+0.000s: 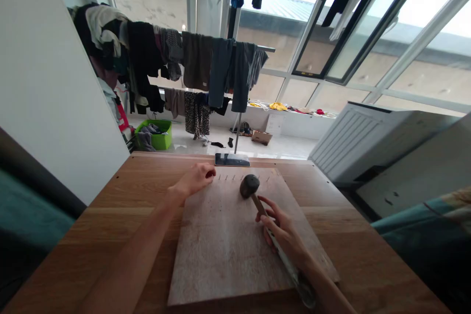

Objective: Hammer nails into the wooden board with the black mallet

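Observation:
A pale wooden board lies on a brown wooden table. Along the board's far edge stands a row of several small nails. My right hand is closed round the handle of a mallet with a black rubber head, which hovers just above the nails. My left hand rests on the board's far left corner, fingers curled in a pinch beside the leftmost nail; what it pinches is too small to make out.
A phone or tablet lies flat at the table's far edge. Beyond it stand a drying rack hung with clothes, a green basket on the floor and a white radiator cover at the right.

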### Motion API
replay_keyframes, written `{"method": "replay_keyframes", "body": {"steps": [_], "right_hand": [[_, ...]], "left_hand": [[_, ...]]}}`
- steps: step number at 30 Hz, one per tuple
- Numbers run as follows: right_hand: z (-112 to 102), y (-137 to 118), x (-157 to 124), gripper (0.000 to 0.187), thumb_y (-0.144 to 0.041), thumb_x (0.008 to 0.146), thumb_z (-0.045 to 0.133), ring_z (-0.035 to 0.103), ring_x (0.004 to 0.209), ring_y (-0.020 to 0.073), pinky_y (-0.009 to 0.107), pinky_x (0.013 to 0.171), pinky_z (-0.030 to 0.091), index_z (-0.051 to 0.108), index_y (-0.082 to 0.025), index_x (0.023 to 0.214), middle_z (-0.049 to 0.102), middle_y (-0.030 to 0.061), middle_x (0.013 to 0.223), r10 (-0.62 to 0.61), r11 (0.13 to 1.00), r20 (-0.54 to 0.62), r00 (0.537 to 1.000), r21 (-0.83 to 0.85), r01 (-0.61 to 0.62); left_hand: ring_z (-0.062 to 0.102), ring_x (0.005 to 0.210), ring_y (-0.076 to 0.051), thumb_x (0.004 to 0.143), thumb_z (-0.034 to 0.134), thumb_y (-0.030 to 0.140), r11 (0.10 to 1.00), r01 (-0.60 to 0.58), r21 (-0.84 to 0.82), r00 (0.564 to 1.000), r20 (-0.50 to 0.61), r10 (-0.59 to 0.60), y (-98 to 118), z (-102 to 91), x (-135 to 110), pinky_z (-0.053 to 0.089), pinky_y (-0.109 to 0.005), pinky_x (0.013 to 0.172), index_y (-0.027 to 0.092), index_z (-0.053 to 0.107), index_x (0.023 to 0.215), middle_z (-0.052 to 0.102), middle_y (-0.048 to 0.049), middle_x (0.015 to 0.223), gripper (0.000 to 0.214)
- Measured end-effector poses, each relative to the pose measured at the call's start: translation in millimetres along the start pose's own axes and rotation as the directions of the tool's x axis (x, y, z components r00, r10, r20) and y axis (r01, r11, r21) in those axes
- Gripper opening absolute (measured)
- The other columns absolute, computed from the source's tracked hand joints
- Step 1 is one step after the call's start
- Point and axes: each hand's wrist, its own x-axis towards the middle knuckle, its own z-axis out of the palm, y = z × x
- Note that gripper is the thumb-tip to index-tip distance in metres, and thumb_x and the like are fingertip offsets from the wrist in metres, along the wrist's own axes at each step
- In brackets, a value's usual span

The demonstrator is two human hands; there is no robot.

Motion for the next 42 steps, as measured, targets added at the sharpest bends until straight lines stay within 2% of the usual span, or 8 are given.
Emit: {"method": "replay_keyframes", "body": {"steps": [8, 16, 23, 29, 32, 36, 39, 42], "right_hand": [[24, -17, 13, 0.052, -0.04, 0.09, 0.056, 0.046, 0.038, 0.003, 0.016, 0.028, 0.037, 0.045, -0.023, 0.139, 0.062, 0.0007, 0.091, -0.067, 0.997, 0.009, 0.998, 0.047, 0.066], [68, -43, 55, 0.048, -0.033, 0.09, 0.056, 0.048, 0.036, 0.002, 0.014, 0.027, 0.036, 0.046, -0.025, 0.137, 0.063, -0.0007, 0.091, -0.177, 0.98, 0.084, 0.981, 0.105, 0.168], [83, -40, 62, 0.048, -0.032, 0.089, 0.057, 0.049, 0.036, 0.0032, 0.014, 0.026, 0.038, 0.048, -0.024, 0.135, 0.064, -0.0011, 0.088, -0.138, 0.99, 0.086, 0.987, 0.051, 0.134], [77, -46, 49, 0.055, -0.034, 0.087, 0.06, 0.047, 0.036, 0.0041, 0.015, 0.027, 0.036, 0.044, -0.026, 0.138, 0.064, -0.0016, 0.087, -0.09, 0.979, 0.089, 0.992, 0.193, 0.071], [67, -45, 23, 0.055, -0.036, 0.087, 0.06, 0.045, 0.038, 0.0041, 0.016, 0.029, 0.036, 0.043, -0.029, 0.14, 0.063, -0.0017, 0.09, -0.056, 0.935, -0.06, 0.997, 0.346, 0.074], [46, -26, -12, 0.041, -0.047, 0.086, 0.063, 0.05, 0.044, 0.0048, 0.017, 0.034, 0.041, 0.059, -0.025, 0.12, 0.059, -0.0015, 0.092, 0.078, 0.905, -0.264, 0.961, 0.424, 0.043], [29, -7, -21, 0.046, -0.056, 0.082, 0.066, 0.06, 0.051, 0.0113, 0.022, 0.043, 0.051, 0.059, -0.024, 0.115, 0.059, -0.0032, 0.079, 0.156, 0.933, -0.266, 0.951, 0.355, -0.054], [19, 2, -21, 0.053, -0.064, 0.08, 0.064, 0.061, 0.045, 0.0164, 0.026, 0.039, 0.05, 0.06, -0.022, 0.112, 0.055, -0.0047, 0.063, 0.145, 0.984, -0.155, 0.977, 0.129, -0.126]], "left_hand": [[0.066, 0.072, -0.017, 0.074, 0.068, 0.03, 0.917, 0.097, -0.388, 0.992, -0.039, -0.122, -26, 13.7, -4, 0.053, -0.028, 0.07, 0.015, 0.071, 0.096, 0.071, -0.0024, 0.077, 0.027], [0.062, 0.067, -0.015, 0.072, 0.065, 0.024, 0.903, 0.032, -0.429, 0.993, -0.088, -0.077, -25, 15.8, -5, 0.05, -0.025, 0.065, 0.015, 0.07, 0.09, 0.069, -0.0012, 0.073, 0.021], [0.055, 0.062, -0.012, 0.071, 0.065, 0.019, 0.903, -0.065, -0.425, 0.987, -0.158, -0.003, -28, 16.1, -5, 0.043, -0.021, 0.059, 0.013, 0.067, 0.084, 0.063, 0.0012, 0.069, 0.015], [0.062, 0.067, -0.014, 0.07, 0.067, 0.02, 0.885, 0.006, -0.466, 0.995, -0.087, -0.052, -30, 17.8, -4, 0.048, -0.024, 0.063, 0.014, 0.067, 0.101, 0.067, 0.0002, 0.074, 0.032], [0.064, 0.068, -0.015, 0.07, 0.071, 0.025, 0.879, 0.089, -0.468, 0.992, -0.037, -0.12, -32, 17.9, -3, 0.052, -0.027, 0.066, 0.015, 0.064, 0.109, 0.069, -0.0011, 0.078, 0.041], [0.065, 0.071, -0.016, 0.07, 0.075, 0.035, 0.875, 0.107, -0.471, 0.992, -0.008, -0.126, -33, 16.6, -3, 0.055, -0.029, 0.068, 0.016, 0.063, 0.11, 0.07, -0.0028, 0.083, 0.045], [0.064, 0.072, -0.016, 0.071, 0.076, 0.041, 0.88, 0.119, -0.46, 0.991, 0.001, -0.133, -32, 15.5, -2, 0.056, -0.03, 0.069, 0.016, 0.063, 0.11, 0.069, -0.0036, 0.085, 0.049], [0.065, 0.073, -0.017, 0.071, 0.074, 0.045, 0.886, 0.132, -0.444, 0.99, 0.023, -0.136, -27, 11.4, -1, 0.057, -0.031, 0.069, 0.015, 0.062, 0.112, 0.069, -0.0057, 0.09, 0.053]]}}
